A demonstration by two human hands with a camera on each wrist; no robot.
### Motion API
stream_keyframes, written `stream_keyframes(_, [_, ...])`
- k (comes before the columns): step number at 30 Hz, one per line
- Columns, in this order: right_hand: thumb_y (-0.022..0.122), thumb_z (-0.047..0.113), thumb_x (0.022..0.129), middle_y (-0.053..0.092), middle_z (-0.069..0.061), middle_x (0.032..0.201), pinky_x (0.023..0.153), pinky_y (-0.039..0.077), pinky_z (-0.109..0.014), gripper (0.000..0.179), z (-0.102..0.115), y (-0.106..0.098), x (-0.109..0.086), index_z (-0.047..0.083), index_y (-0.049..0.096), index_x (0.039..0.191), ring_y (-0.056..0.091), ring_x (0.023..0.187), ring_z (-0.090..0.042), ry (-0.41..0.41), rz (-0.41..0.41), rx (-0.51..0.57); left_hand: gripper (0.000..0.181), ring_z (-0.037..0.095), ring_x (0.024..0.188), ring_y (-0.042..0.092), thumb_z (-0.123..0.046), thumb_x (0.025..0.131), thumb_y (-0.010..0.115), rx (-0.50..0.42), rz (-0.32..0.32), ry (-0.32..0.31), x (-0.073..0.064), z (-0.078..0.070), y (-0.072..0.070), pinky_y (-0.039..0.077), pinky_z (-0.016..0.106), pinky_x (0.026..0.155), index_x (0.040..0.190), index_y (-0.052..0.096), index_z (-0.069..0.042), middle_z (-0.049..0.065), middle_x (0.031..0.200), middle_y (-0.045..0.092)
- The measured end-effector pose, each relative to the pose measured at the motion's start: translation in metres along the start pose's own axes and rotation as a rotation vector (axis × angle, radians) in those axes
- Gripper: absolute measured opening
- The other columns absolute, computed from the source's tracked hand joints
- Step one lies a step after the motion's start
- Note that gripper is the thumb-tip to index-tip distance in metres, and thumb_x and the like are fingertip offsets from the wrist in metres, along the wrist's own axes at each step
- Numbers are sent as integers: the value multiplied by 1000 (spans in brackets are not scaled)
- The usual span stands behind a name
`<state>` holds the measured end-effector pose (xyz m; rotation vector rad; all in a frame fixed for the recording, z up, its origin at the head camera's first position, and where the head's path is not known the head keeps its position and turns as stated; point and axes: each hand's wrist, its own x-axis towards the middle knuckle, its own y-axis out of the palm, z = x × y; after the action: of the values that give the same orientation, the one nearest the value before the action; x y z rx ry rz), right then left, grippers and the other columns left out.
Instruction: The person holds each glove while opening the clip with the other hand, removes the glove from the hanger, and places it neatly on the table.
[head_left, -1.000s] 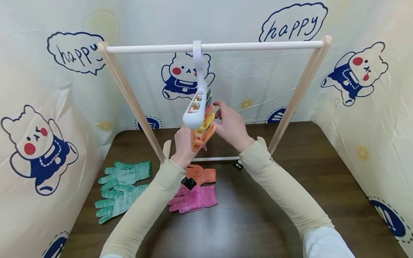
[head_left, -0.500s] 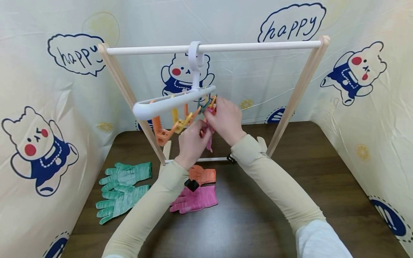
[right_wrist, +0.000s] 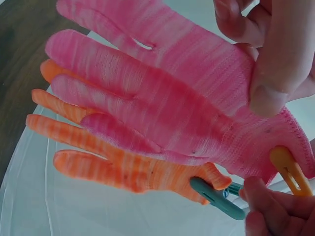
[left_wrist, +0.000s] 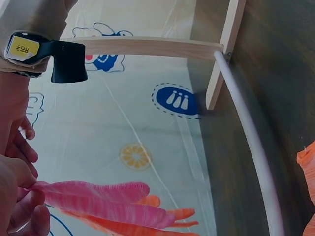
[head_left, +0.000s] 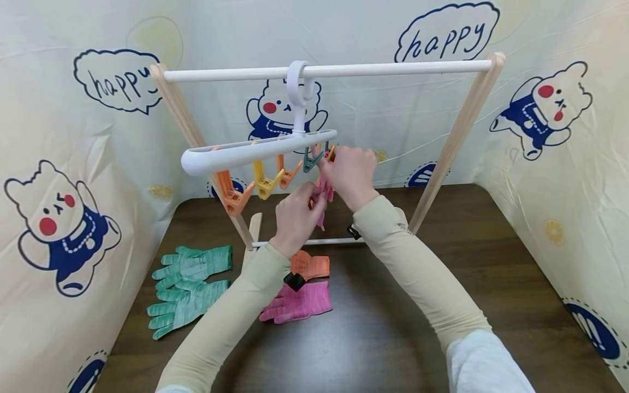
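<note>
Left hand (head_left: 297,215) pinches hanging pink glove (right_wrist: 172,93) near its cuff. Right hand (head_left: 352,173) at 2 o'clock from it, fingers by yellow clip (right_wrist: 281,156) on that cuff; cannot tell whether squeezing. Orange glove (right_wrist: 120,169) behind, held by green clip (right_wrist: 216,198). From left hand, head view: white hanger (head_left: 245,152) 11 o'clock; flat pink glove (head_left: 307,303) 6; green gloves (head_left: 194,303) 8.

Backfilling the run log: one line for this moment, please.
left hand: pinches pink glove; right hand: at yellow clip on pink cuff; orange glove: hangs from green clip; hanger: on white rail
</note>
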<state>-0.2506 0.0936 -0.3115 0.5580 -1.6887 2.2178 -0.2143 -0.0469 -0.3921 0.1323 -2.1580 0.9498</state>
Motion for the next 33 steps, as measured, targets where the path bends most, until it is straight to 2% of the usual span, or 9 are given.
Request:
stream_keyframes(4, [50, 59, 103, 43, -2, 51, 61, 43, -42, 65, -2, 1, 0, 13, 47, 58, 49, 52, -26, -18, -50, 7, 14, 18, 59, 59, -19, 101, 66, 8, -4, 8, 1, -1, 0, 46, 33, 49, 94, 69, -7, 6, 80, 67])
stream_keyframes(10, [49, 54, 105, 40, -2, 50, 56, 39, -41, 64, -4, 2, -1, 13, 45, 56, 47, 50, -27, -54, -116, 1, 15, 19, 62, 65, -19, 101, 67, 27, -8, 33, 3, -2, 0, 52, 33, 52, 95, 68, -6, 7, 81, 71])
stream_keyframes(17, [49, 48, 105, 37, -1, 50, 51, 31, -37, 60, -2, 0, -2, 14, 44, 57, 47, 50, -28, -50, -122, 32, 13, 17, 58, 61, -18, 101, 67, 14, 6, 29, 2, -2, 0, 49, 32, 49, 95, 67, -6, 6, 79, 70])
stream_keyframes(25, [51, 44, 106, 35, -1, 50, 51, 27, -35, 58, -2, -1, -1, 13, 43, 58, 43, 49, -27, -63, -131, 15, 13, 19, 67, 67, -17, 100, 68, 24, -2, 47, 1, -2, 0, 54, 33, 55, 96, 69, -5, 7, 84, 69])
stream_keyframes(33, [52, 42, 105, 40, -2, 51, 57, 44, -46, 54, -2, -1, -1, 13, 45, 60, 57, 56, -35, -54, -110, 33, 12, 18, 61, 65, -18, 100, 68, 38, 19, 34, 0, -2, -1, 50, 33, 51, 95, 68, -7, 6, 79, 71])
